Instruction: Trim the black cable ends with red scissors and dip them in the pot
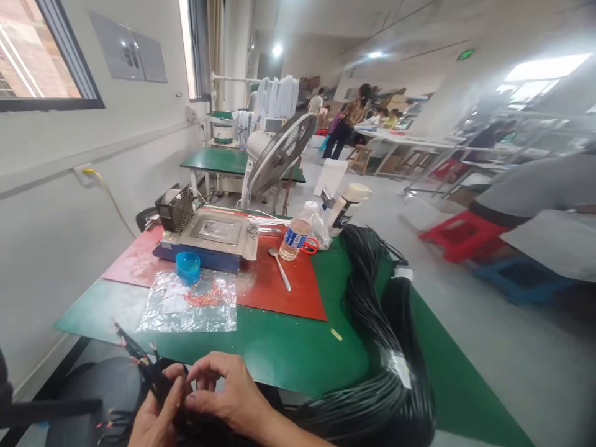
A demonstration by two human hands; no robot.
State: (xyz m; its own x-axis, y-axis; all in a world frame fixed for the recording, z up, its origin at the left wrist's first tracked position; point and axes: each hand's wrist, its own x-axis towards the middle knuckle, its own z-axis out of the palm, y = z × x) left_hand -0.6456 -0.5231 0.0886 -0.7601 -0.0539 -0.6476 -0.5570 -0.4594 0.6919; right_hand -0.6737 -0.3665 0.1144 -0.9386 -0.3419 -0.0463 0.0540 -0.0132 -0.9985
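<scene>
At the near table edge, my left hand (161, 403) is closed around a bunch of black cables (146, 366). Their stripped ends, with reddish and pale wire cores, point up and to the left. Beside it, my right hand (228, 388) has its fingers and thumb curled in against the same bunch; what lies between its fingertips is hidden. A thick coil of black cable (367, 292) lies along the table's right side and runs down toward my right forearm. A clear plastic bag (158, 316) with small reddish bits on it lies just beyond my hands.
On the red mat (307, 298) stand a hot-plate device (214, 233) with a small fan (177, 208), a blue tape ring (188, 267), a spoon (280, 272) and a bottle (294, 239). Orange-handled scissors (310, 246) and a thermos (349, 205) are behind. A person (535, 186) sits at right.
</scene>
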